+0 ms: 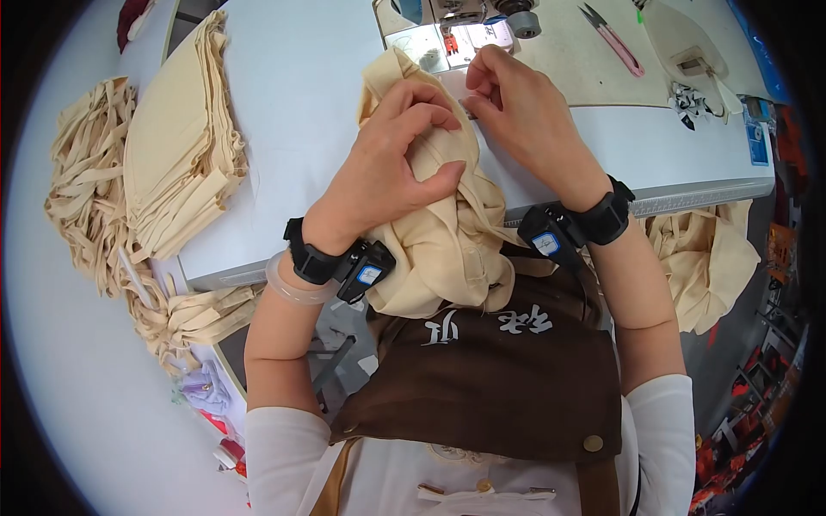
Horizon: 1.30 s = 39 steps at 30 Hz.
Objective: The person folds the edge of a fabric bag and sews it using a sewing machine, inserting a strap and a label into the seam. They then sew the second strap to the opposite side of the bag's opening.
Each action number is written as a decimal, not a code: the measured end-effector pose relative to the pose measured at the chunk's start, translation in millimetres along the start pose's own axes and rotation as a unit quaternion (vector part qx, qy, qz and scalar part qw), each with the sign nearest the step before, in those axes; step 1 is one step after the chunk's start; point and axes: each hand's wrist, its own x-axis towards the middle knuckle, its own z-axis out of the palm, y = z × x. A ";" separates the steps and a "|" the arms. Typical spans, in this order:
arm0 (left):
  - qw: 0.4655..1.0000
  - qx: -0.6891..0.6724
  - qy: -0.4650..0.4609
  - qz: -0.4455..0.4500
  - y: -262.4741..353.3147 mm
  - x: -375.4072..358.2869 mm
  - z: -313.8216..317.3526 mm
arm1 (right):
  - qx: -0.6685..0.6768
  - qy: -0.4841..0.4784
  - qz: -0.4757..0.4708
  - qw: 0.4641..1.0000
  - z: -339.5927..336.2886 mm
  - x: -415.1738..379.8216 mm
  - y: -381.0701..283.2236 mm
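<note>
A bunched piece of cream fabric [447, 249] hangs from the table over the front edge, onto the brown apron. My left hand [400, 150] lies on its upper part, thumb and fingers curved round the cloth. Just right of the cloth's upper end is my right hand [508, 99], its fingers curled and thumb near the index finger; whether something thin is between them is too small to make out. Beyond both hands stands the sewing machine [456, 43], its lit needle area close to the fabric's top end.
A folded stack of cream fabric [181, 138] lies at the left, beside a heap of cream straps [86, 185]. Pink-handled scissors [621, 52] rest right of the machine. More cream cloth [701, 262] hangs beyond the table's right front edge [697, 193].
</note>
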 end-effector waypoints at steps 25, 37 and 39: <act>0.960 0.267 -0.084 -0.027 13.8 -5.3 -7.7 | -0.058 -0.004 -0.051 0.997 -1.2 -0.8 -3.4; 0.960 0.265 -0.089 -0.009 7.3 -3.3 -8.7 | -0.047 0.000 -0.084 0.995 2.3 -2.1 4.6; 0.960 0.262 -0.092 -0.015 6.8 -3.4 -9.1 | -0.046 -0.004 -0.096 0.994 1.1 -2.5 7.1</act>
